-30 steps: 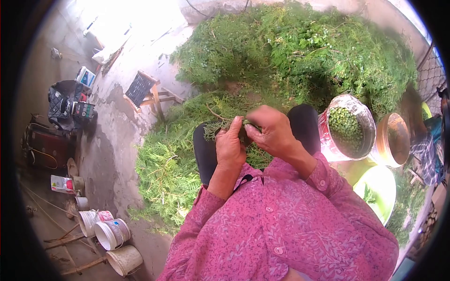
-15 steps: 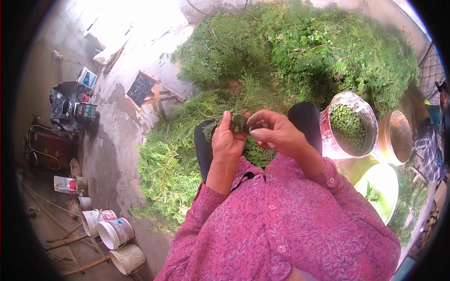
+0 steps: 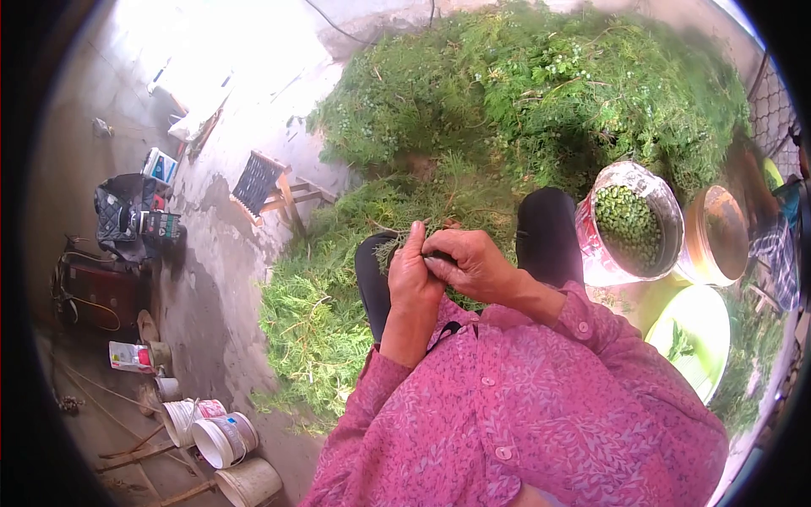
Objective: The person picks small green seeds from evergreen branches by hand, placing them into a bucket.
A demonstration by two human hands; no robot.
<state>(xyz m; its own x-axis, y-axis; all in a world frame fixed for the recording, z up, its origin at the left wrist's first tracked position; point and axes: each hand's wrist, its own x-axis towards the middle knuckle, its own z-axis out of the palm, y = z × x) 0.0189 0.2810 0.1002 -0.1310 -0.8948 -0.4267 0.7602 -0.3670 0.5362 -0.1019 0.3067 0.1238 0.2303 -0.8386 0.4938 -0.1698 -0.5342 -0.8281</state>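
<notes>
Above my lap, my left hand (image 3: 412, 280) is closed around an evergreen sprig (image 3: 390, 247), its thumb pointing up. Feathery green foliage sticks out on the left side of that hand. My right hand (image 3: 477, 266) meets it, fingers curled and pinched against the left thumb and palm. Whatever lies between the right fingertips is hidden. Under and beyond both hands lie cut evergreen branches (image 3: 308, 317). To the right of my knee stands a white and red bucket (image 3: 589, 253) holding many small green cones (image 3: 629, 221).
A large heap of evergreen branches (image 3: 524, 93) fills the far side. An orange-rimmed bucket (image 3: 733, 232) and a bright green basin (image 3: 714, 338) stand at right. At left are a small wooden stool (image 3: 260, 184), a dark bag (image 3: 118, 211) and several white buckets (image 3: 226, 439).
My right hand has moved in from slightly apart to touch the left, its fingers curling further. The sprig is now more covered by the hands. The camera view has shifted slightly.
</notes>
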